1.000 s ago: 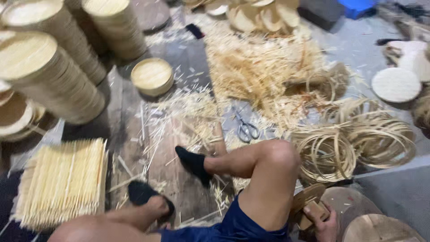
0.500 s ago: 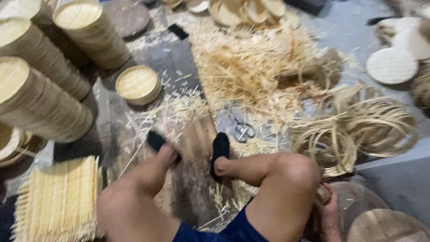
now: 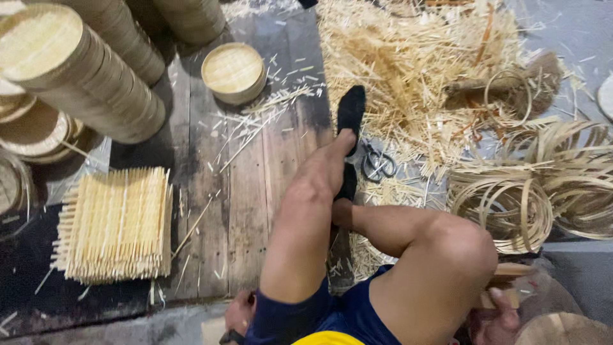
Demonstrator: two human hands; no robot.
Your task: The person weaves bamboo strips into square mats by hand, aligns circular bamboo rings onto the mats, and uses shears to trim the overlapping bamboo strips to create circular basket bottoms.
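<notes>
Two hands: both are seen low in the view, beside the person's bare legs.
Left hand (image 3: 237, 313): it is set near the bottom edge of the floorboards, by the left thigh; whether its fingers are spread or pressed together cannot be told, as they are mostly hidden.
Right hand (image 3: 495, 316): it is held at the lower right, behind the raised right knee; its fingers (image 3: 507, 300) are curled around a small wooden block (image 3: 504, 281).
One wooden block: it is gripped in the right hand, just above a round wooden disc (image 3: 562, 329) at the bottom right corner.
Two feet: dark socks (image 3: 350, 112) are worn, and both are stretched out over the plank floor (image 3: 249, 191).
One pair of scissors (image 3: 378, 163): it is laid on the floor just right of the feet, at the edge of the shavings.
One heap of bamboo shavings (image 3: 408, 64): it is spread across the upper middle of the floor.
One bundle of bamboo sticks (image 3: 115, 223): it is laid flat at the left edge of the planks.
One single round lid (image 3: 233, 71): it is set apart near the top of the planks.
Several stacks of round lids (image 3: 83, 83): they are piled at the upper left corner; an exact count cannot be given.
Many bamboo hoops (image 3: 530, 198): they are tangled at the right edge, uncounted.
</notes>
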